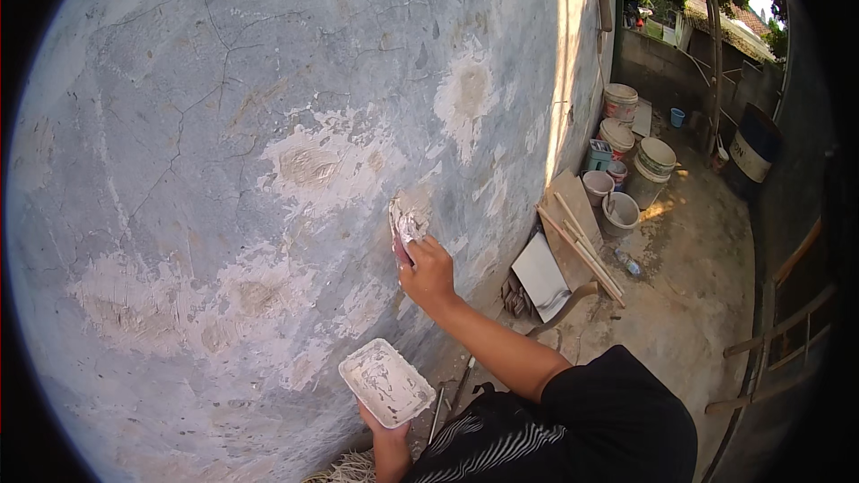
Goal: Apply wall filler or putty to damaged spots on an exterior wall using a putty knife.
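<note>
My right hand (429,275) is closed around a putty knife (399,234), its blade against the grey-blue wall (295,45). White filler (410,216) is heaped and smeared about the blade. Below, my left hand (385,427) supports a shallow rectangular white tray (413,410) from underneath. Streaks of whitish filler coat the tray's inside, and most of my left fingers are hidden beneath it. Left of the knife, a rough filler patch (309,164) spreads over the wall, with another patch (472,89) higher up to the right. Thin cracks run across the upper left of the wall.
Several buckets (656,159) line the wall's foot at the right. Nearer stand a white panel (540,275), a leaning board (562,206) and wooden sticks (591,259). A plastic bottle (628,261) lies on the concrete floor. A dark drum (753,150) and wooden ladder-like frame (778,340) are farther right.
</note>
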